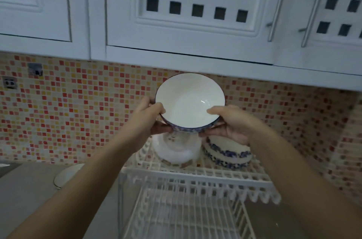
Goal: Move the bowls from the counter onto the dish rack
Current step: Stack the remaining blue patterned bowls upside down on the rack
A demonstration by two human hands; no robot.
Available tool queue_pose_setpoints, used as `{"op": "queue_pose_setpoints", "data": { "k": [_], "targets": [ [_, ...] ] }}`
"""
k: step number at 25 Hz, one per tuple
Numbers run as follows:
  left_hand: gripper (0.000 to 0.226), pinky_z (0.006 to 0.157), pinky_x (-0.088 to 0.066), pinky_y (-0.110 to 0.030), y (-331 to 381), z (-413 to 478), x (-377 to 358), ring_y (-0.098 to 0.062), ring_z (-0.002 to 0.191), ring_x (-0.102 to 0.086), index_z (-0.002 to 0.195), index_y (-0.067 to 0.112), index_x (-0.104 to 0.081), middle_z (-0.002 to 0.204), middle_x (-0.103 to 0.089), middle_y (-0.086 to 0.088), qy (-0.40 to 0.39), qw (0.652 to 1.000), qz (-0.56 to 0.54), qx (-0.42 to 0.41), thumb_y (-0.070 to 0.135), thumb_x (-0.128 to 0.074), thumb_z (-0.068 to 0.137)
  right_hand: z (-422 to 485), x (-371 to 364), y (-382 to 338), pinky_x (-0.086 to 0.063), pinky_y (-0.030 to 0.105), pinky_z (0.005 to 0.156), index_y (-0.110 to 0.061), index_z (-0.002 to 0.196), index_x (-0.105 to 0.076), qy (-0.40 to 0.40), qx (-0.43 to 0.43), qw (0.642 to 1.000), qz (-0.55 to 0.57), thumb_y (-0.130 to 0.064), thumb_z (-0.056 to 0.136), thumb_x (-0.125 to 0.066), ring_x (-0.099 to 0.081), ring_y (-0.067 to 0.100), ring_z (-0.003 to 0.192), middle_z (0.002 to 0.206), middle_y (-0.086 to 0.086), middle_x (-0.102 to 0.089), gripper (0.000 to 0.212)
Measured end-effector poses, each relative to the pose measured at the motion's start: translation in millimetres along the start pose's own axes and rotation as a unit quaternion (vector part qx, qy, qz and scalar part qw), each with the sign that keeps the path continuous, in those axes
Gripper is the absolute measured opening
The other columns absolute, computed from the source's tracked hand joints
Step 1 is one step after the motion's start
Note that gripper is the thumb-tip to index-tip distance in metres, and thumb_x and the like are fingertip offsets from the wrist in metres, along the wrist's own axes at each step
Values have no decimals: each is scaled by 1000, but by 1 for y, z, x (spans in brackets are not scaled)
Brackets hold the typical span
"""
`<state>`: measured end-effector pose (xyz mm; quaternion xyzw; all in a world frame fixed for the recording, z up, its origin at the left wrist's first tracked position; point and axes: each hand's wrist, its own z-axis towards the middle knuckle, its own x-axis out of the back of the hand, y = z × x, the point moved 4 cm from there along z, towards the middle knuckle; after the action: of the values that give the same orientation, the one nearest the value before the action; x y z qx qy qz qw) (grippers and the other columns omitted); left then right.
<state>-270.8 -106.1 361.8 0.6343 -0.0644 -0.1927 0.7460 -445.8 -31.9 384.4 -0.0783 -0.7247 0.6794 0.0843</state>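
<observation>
White inside, blue-patterned outside, the held bowl (190, 101) sits tilted above the dish rack (195, 178) — left hand (150, 119) at its 8 o'clock rim, right hand (233, 125) at 4, both closed on it – two upturned bowls (227, 153) rest below; another bowl (66, 175) waits on the counter (25, 189)

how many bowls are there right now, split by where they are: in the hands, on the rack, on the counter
In the hands: 1, the held bowl, gripped by the left hand and the right hand
On the dish rack: 2, an upturned white bowl and a blue-patterned bowl
On the counter: 1, a white bowl, partly hidden by the left arm
Total: 4
</observation>
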Motion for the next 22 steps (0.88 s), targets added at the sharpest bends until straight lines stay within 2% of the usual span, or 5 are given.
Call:
{"op": "queue_pose_setpoints", "data": {
  "k": [9,14,17,19,22],
  "targets": [
    [26,63,-63,-33,-5,19,-90,-37,80,-69,114,9,-45,114,-50,-13,-58,994,68,61,4,-51,90,13,98,1,-56,48,64,0,116,-40,16,-35,999,-16,17,87,-28,-59,33,80,96,16,-55,35],
    [39,66,-61,-40,4,37,-104,-35,72,-71,116,7,-52,107,-58,-19,-108,980,123,109,36,-41,93,19,124,7,-58,46,64,-7,125,-39,29,-23,999,-37,19,86,-30,-56,33,93,123,15,-51,48],
    [57,69,-59,-47,4,43,-113,-37,83,-70,122,13,-53,114,-59,-18,-169,968,108,148,57,-33,91,15,136,11,-55,38,72,-10,131,-38,28,7,996,-90,16,89,-34,-57,28,97,118,9,-55,50],
    [64,71,-58,-49,3,45,-123,-37,98,-66,124,28,-55,120,-60,-14,-241,952,115,151,72,-28,85,11,142,12,-56,31,70,-22,141,-29,13,38,988,-147,13,91,-38,-54,27,104,118,3,-52,61],
    [63,73,-57,-49,5,42,-131,-37,107,-63,119,40,-58,123,-61,-12,-300,936,141,120,78,-30,78,6,145,11,-58,25,68,-41,134,-30,11,122,971,-207,7,94,-41,-54,19,103,111,-13,-52,63]
  ]
}}
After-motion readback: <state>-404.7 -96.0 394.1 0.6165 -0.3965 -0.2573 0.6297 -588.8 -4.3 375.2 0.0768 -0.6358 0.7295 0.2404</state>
